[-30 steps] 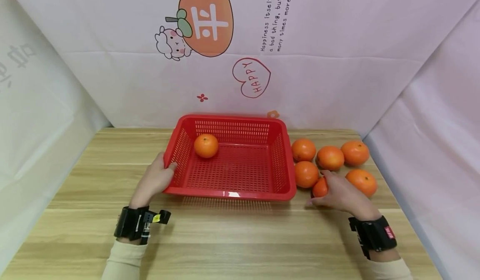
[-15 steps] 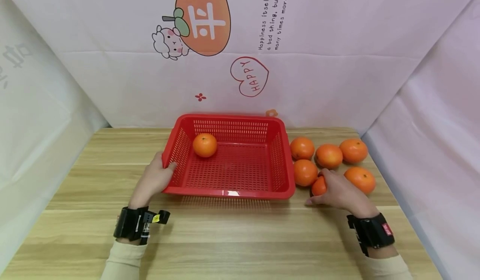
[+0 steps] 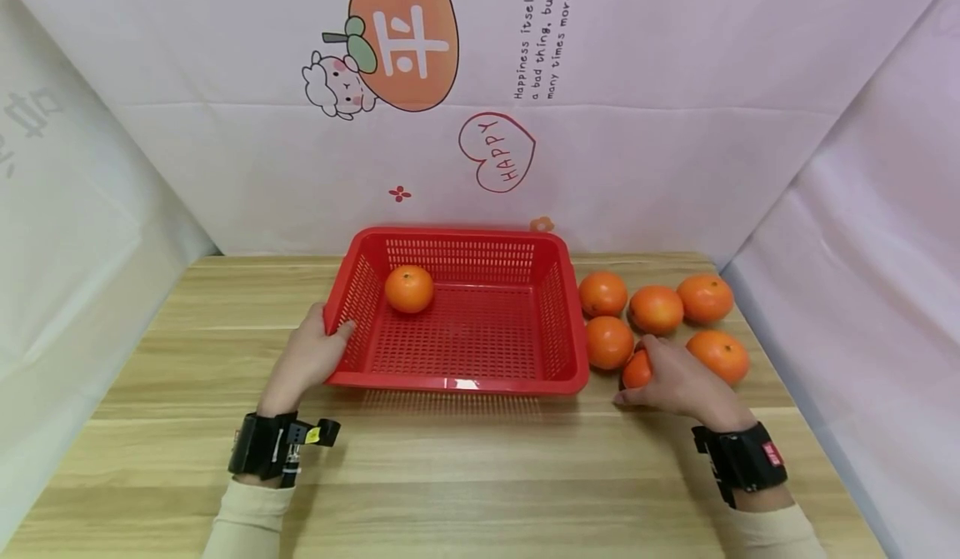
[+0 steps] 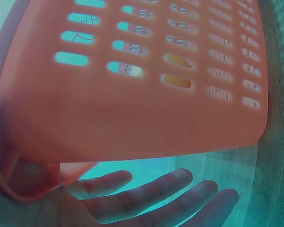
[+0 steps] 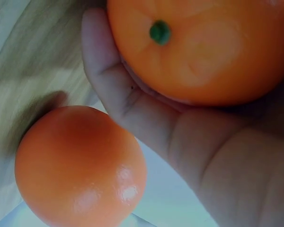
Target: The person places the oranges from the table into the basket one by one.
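Note:
In the head view, my left hand (image 3: 309, 355) grips the left rim of a red plastic basket (image 3: 480, 338), thumb over the inside of the wall. From the left wrist, fingers (image 4: 151, 189) show beside the slotted wall of the basket (image 4: 132, 118). One orange (image 3: 409, 289) lies in the basket's back left part. Right of the basket, my right hand (image 3: 678, 380) holds an orange (image 3: 637, 370) low at the table, partly covered by the fingers. The right wrist view shows this held orange (image 5: 203, 56) with a green stem end, the hand curled round it.
Several more oranges lie right of the basket, including one against its side (image 3: 609, 342), one at the back right (image 3: 705, 298) and one beside my right hand (image 3: 717, 356). The wooden table (image 3: 465, 476) meets a white printed cloth (image 3: 637, 176) behind and at both sides.
Hardly anything differs. The head view has shifted slightly; both hands keep their holds, and the basket and oranges stay in place.

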